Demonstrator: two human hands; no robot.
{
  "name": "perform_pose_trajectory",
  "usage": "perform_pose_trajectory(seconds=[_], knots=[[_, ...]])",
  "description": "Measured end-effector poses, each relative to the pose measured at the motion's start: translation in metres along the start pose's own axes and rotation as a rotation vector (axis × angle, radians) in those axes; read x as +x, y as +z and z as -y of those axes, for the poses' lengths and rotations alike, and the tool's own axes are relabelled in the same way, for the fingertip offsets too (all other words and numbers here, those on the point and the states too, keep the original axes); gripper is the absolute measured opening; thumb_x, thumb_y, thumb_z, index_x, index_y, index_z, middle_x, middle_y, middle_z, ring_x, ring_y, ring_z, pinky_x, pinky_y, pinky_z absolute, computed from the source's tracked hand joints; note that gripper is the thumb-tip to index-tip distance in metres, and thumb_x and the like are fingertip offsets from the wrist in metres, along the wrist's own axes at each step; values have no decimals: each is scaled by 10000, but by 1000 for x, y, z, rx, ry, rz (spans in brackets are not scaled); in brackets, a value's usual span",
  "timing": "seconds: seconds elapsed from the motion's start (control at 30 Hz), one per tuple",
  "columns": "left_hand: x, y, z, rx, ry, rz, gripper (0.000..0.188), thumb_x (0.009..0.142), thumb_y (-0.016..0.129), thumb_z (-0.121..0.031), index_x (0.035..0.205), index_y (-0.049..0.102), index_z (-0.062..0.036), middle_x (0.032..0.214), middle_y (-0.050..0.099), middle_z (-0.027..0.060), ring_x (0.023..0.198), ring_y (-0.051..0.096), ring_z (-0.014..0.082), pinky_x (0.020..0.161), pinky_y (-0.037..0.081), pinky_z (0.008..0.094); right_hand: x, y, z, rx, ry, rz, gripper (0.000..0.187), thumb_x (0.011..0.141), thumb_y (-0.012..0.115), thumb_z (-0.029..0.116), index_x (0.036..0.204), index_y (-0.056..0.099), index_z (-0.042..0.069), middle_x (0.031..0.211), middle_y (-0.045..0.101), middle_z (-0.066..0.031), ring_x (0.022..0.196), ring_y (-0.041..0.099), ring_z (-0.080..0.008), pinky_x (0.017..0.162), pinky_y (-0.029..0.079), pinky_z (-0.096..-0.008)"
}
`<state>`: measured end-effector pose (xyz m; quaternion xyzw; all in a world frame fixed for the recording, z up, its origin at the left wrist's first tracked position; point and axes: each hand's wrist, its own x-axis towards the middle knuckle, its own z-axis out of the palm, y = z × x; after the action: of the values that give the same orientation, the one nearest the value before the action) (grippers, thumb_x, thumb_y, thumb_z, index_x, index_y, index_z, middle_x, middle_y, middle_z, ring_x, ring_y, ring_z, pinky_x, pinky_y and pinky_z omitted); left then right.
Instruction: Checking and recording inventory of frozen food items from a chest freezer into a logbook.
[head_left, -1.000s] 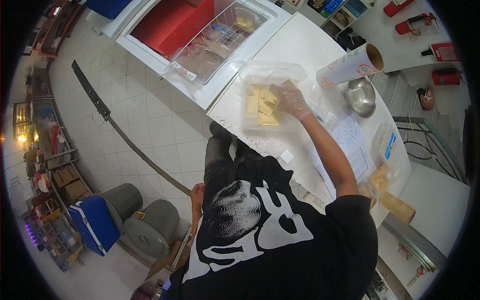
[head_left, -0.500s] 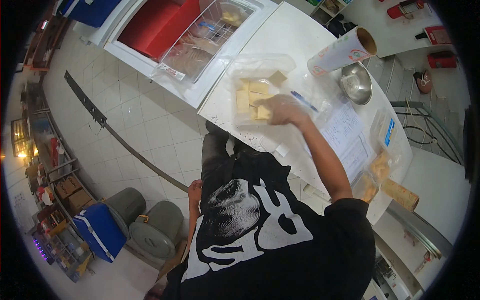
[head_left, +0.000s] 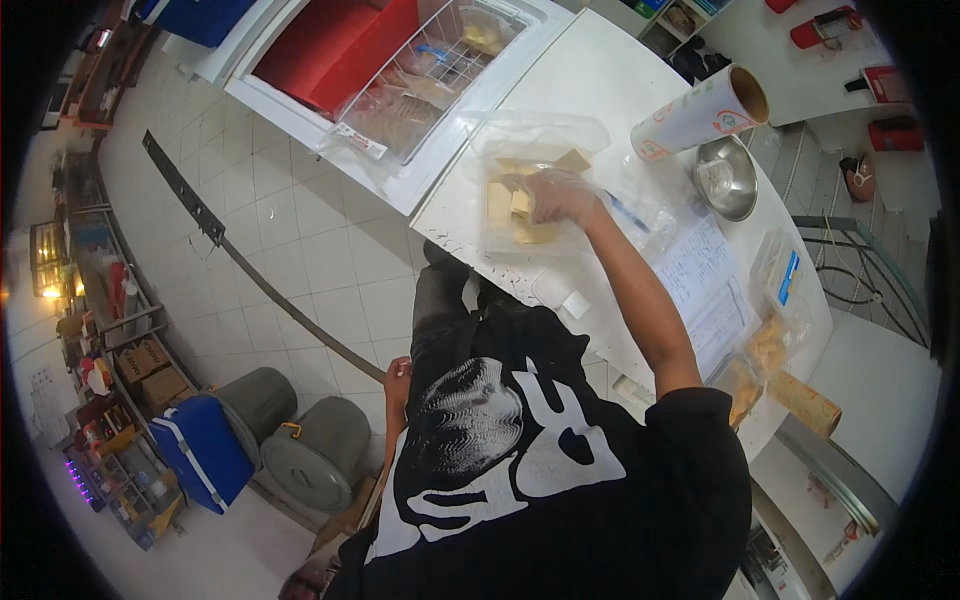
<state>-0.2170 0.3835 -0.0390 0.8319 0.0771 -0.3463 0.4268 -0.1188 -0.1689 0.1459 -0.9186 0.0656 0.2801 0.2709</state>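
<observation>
My right hand (head_left: pixel 560 197), in a thin clear glove, reaches into a clear plastic container (head_left: pixel 580 130) on the white table. Its fingers close on a pale yellow block (head_left: pixel 521 204) among several similar blocks (head_left: pixel 498 205); their exact kind cannot be told. Beside the container, partly behind my wrist, lies a blue pen (head_left: pixel 627 212). Down by my left thigh hangs my left hand (head_left: pixel 397 378), fingers curled. The near end of a long dark strip (head_left: pixel 275 293) over the floor meets that hand in the picture; whether I grip it is unclear.
An open white chest freezer (head_left: pixel 400 190) with a red bin and a wire basket adjoins the table. Handwritten papers (head_left: pixel 700 270), a steel bowl (head_left: pixel 727 180), a large film roll (head_left: pixel 690 118) and lidded tubs (head_left: pixel 775 270) share the tabletop. Grey bins (head_left: pixel 320 450) stand at lower left.
My right hand, blurred before, now rests steadier over the blocks with its fingers closed on one. The whole view has shifted slightly to the right. My left hand stays by my thigh.
</observation>
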Motion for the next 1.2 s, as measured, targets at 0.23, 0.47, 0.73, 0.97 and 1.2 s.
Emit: perform_pose_trajectory(seconds=[0.23,0.47,0.73,0.97,1.2], knots=[[1,-2,11,-60,-84,-88,277,1002,612,-150,1249,641,-29,1017,672,100,811,649,161,705,557,316,-8,5,-28,41,78,-144,696,691,683,193,1382,610,159,1048,749,-178,954,716,-346,819,542,-432],[7,-3,7,-106,-33,-62,291,1003,607,-169,1255,641,-29,1009,673,95,804,651,168,711,559,322,-16,9,-18,22,62,-39,648,719,656,202,1366,620,229,1021,745,-179,951,713,-357,842,538,-447],[16,-5,-5,-24,-31,-84,308,1001,628,-188,1257,632,-16,1058,664,119,886,660,194,757,595,341,-34,18,-26,-48,187,-30,542,747,662,233,1279,677,138,1063,740,-189,1023,701,-364,889,534,-454],[20,-9,-2,-49,-148,-65,285,995,646,-157,1246,634,-21,1056,643,115,947,639,185,746,596,333,-36,27,-27,-69,167,13,560,757,705,314,1277,679,107,1095,734,-189,1038,698,-347,891,537,-443],[17,-7,4,-40,-65,-59,291,993,647,-148,1256,636,-26,1062,644,109,953,638,188,758,593,330,-40,46,-29,21,22,-73,573,712,741,422,1202,718,127,965,745,-139,973,710,-303,838,547,-400]])
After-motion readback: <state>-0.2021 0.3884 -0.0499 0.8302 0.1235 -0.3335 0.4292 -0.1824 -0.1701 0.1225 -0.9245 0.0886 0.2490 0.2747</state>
